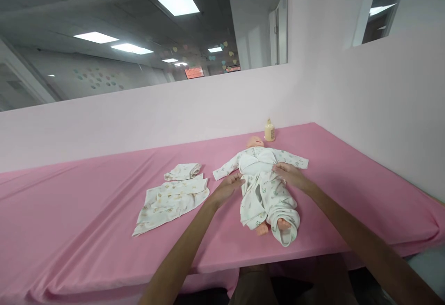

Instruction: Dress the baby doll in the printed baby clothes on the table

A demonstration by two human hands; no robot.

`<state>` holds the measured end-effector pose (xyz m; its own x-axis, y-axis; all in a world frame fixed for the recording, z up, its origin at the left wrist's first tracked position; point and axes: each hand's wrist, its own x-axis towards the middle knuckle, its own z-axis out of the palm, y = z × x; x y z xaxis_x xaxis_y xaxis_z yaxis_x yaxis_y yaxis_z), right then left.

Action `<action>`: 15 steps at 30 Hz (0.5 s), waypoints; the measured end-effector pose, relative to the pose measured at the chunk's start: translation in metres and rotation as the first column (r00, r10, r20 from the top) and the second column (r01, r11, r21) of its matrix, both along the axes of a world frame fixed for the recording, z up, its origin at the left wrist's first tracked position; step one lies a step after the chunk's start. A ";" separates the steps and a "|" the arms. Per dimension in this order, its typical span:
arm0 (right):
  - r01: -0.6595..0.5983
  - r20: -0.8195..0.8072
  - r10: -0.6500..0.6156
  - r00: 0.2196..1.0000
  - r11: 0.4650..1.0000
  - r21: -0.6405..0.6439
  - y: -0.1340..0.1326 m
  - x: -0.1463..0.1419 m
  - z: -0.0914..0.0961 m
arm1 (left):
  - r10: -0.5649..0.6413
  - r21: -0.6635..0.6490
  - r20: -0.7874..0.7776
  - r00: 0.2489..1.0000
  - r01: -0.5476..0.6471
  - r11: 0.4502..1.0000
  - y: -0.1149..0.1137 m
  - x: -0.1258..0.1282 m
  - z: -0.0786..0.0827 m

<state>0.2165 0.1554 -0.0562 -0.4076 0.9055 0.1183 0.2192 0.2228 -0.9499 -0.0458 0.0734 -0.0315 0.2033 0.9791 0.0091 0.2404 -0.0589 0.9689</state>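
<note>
A baby doll (255, 142) lies on its back, head toward the wall, in a white printed long-sleeved baby top (231, 165) with a plain white area across the belly. Printed baby pants (274, 189) cover its legs, with bare feet showing at the leg ends; one cuff is bunched and wide. On the left side of the waist, my left hand (227, 188) pinches the pants' edge. Opposite it, my right hand (290, 174) has its fingers closed on the waistband near the belly. The fingertips of both hands are partly hidden by cloth.
Pink cloth (104, 212) covers the table, wrinkled at left. Folded printed baby clothes (177, 191) lie left of the doll. A pump bottle (269, 131) stands behind its head near the wall (194, 110). The table's front edge is close to my legs.
</note>
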 end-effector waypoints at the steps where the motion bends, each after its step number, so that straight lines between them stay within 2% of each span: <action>1: -0.036 0.023 0.036 0.999 0.999 0.014 0.000 -0.005 0.008 | 0.006 0.036 0.023 1.000 -0.007 0.999 0.004 0.003 0.004; 5: -0.189 0.085 0.184 0.979 0.980 0.060 0.000 -0.031 0.033 | 0.039 0.116 0.020 0.999 -0.041 0.992 0.020 0.014 0.014; 7: -0.293 0.113 0.288 0.951 0.956 0.030 -0.002 -0.042 0.040 | 0.051 0.134 -0.035 0.998 -0.046 0.990 0.026 0.017 0.014; 9: -0.333 0.145 0.328 0.934 0.943 0.012 -0.002 -0.050 0.044 | 0.051 0.135 -0.065 0.997 -0.042 0.990 0.031 0.017 0.011; 11: -0.274 0.181 0.259 0.949 0.960 0.060 0.002 -0.055 0.043 | 0.080 0.113 -0.059 0.995 -0.073 0.991 0.035 0.013 0.004; 15: -0.078 0.235 0.024 0.972 0.972 0.221 0.019 -0.056 0.032 | 0.161 0.054 -0.031 0.986 -0.160 0.986 0.037 -0.002 -0.013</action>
